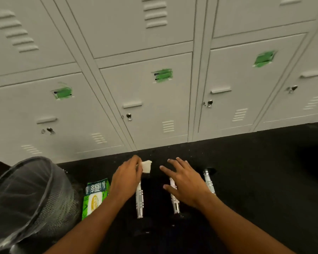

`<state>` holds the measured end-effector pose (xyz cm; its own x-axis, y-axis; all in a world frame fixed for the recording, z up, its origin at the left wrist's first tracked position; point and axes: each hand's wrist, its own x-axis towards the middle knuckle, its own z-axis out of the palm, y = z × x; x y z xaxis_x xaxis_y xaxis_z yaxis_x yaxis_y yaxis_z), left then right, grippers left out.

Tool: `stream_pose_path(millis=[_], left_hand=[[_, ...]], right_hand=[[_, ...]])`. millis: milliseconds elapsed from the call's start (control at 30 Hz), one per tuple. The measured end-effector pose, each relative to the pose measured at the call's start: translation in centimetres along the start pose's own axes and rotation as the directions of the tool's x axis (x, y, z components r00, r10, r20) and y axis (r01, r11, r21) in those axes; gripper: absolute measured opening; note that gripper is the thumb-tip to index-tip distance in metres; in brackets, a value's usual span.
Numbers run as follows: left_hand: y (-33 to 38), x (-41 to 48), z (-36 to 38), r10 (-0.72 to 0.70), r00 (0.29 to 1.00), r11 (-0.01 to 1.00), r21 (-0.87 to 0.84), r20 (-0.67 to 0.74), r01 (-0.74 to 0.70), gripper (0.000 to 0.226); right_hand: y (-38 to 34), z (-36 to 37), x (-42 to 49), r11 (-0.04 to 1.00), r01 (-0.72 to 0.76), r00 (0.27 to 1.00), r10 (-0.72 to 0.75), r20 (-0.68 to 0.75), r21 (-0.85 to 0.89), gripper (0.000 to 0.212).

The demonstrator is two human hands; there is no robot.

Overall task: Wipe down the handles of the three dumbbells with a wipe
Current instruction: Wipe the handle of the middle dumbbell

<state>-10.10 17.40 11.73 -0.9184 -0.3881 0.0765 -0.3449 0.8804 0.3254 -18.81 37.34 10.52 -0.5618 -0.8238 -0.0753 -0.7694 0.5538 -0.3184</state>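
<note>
Three dumbbells with chrome handles and black heads lie side by side on the black floor. My left hand (126,177) pinches a small white wipe (146,166) above the far end of the left dumbbell's handle (139,200). My right hand (184,182) hovers with fingers spread over the middle dumbbell's handle (174,200), hiding part of it. Past my right wrist lies the right dumbbell's handle (208,182). The black heads blend into the dark floor.
A green pack of wipes (95,197) lies on the floor left of the dumbbells. A black mesh waste bin (28,195) stands at the far left. Grey lockers (154,99) with green labels rise just behind the dumbbells.
</note>
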Motion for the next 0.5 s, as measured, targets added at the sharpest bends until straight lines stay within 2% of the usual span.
stream_pose_path(millis=[100, 233, 400, 500], left_hand=[[3.9, 1.3, -1.0, -0.053, 0.997, 0.983, -0.173, 0.058, 0.062, 0.008], [7.3, 2.7, -0.7, -0.198, 0.972, 0.902, -0.364, 0.125, 0.231, 0.026], [8.0, 3.2, 3.3, -0.325, 0.910, 0.799, -0.441, 0.257, 0.409, 0.028], [7.0, 2.9, 7.0, -0.424, 0.829, 0.670, -0.489, 0.365, 0.558, 0.020]], right_hand=[[1.4, -3.3, -1.4, 0.998, -0.046, 0.998, 0.048, -0.048, 0.031, 0.065], [2.8, -5.0, -2.7, 0.995, -0.086, 0.995, 0.089, -0.047, 0.056, 0.065], [4.2, -2.4, -3.4, 0.991, -0.127, 0.992, 0.127, 0.008, 0.043, 0.066], [4.5, 1.5, -3.7, 0.989, -0.133, 0.989, 0.129, 0.069, 0.070, 0.066]])
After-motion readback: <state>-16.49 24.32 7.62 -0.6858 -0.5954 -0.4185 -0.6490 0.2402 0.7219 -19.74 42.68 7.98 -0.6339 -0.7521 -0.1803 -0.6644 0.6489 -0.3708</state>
